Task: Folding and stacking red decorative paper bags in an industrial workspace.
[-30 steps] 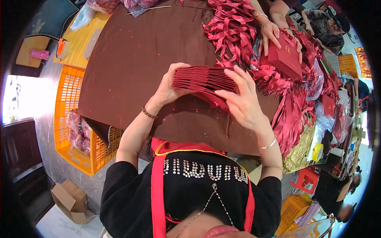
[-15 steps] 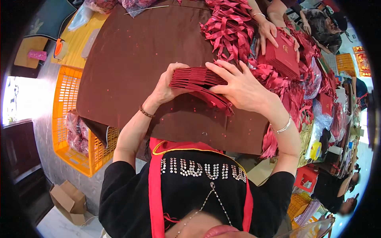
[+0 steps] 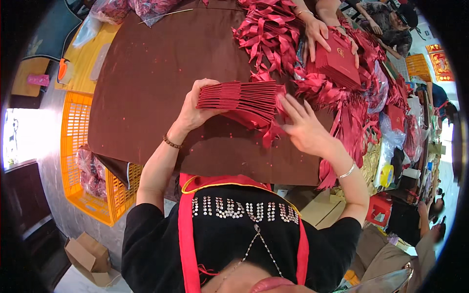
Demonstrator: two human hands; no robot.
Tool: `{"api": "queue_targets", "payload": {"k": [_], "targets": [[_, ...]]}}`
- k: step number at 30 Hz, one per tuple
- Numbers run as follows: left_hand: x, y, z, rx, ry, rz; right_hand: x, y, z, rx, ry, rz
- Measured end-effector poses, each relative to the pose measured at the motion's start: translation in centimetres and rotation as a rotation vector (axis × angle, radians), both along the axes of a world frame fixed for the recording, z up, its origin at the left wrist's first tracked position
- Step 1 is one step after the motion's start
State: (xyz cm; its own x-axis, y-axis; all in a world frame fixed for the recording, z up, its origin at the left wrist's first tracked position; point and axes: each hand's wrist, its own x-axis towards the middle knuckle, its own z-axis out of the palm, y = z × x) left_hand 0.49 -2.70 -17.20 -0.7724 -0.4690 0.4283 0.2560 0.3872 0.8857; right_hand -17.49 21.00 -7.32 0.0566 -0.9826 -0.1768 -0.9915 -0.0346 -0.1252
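A thick stack of dark red folded card pouches is gripped at its left end by my left hand, above the brown tabletop. Its edges fan out toward the right, where red ribbon ends hang below. Beside that right end is my right hand, fingers spread and slightly blurred, with nothing visible in it. Whether its fingertips touch the ribbons I cannot tell.
A brown-covered table lies before me. Red ribbons are heaped at the far right, where another person's hands hold red pouches. An orange crate with bagged goods stands left; a cardboard box sits on the floor.
My right hand has come off the stack and moved right and down, fingers spreading. The stack, still in my left hand, has turned so its edges face me more evenly.
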Motion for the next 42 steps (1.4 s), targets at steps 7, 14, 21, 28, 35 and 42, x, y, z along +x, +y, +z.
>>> {"api": "queue_targets", "payload": {"k": [7, 14, 21, 28, 35, 42], "targets": [[0.4, -0.1, -0.4, 0.076, -0.057, -0.070, -1.0, 2.0, 1.0, 0.469, -0.146, -0.280], [0.2, 0.1, -0.2, 0.056, -0.017, -0.056, -1.1, -3.1, -0.8, -0.557, -0.640, -0.314], [0.6, 0.6, -1.0, 0.155, -0.054, -0.030, 0.9, -5.7, -7.7, -0.524, -1.452, -0.246], [-1.8, 2.5, -0.4, 0.293, 0.164, 0.132, 3.4, -5.9, -8.4, -0.767, -0.637, -0.449], [-2.1, 0.0, -0.8, 0.117, -0.103, -0.027, 1.0, -6.2, -7.6, -0.728, -0.736, -0.355], [-2.4, -1.3, -2.3, 0.351, -0.109, -0.062, 0.6, -6.8, -7.8, -0.520, -0.863, -0.480]]}}
